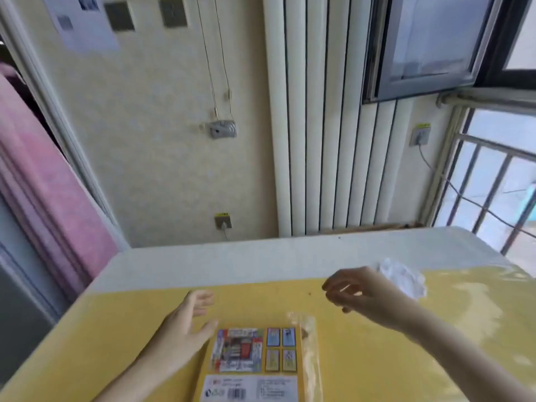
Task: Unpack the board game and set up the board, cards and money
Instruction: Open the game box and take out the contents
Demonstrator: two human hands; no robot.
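Tearing of the thin sleeve, or cards spilling, is risked if the flat yellow board-game pack in clear plastic wrap (255, 364), just right of the open, empty left hand (185, 323), is pulled carelessly. The right hand (356, 291), above it, appears loosely curled and empty. A barcode is seen; print is unreadable.

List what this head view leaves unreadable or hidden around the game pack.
- Game pack: near end cut off by the bottom edge.
- Its label print: blurred, unreadable.
- Contents: hidden by the wrapper.
- White object behind right hand: blurred, partly hidden.
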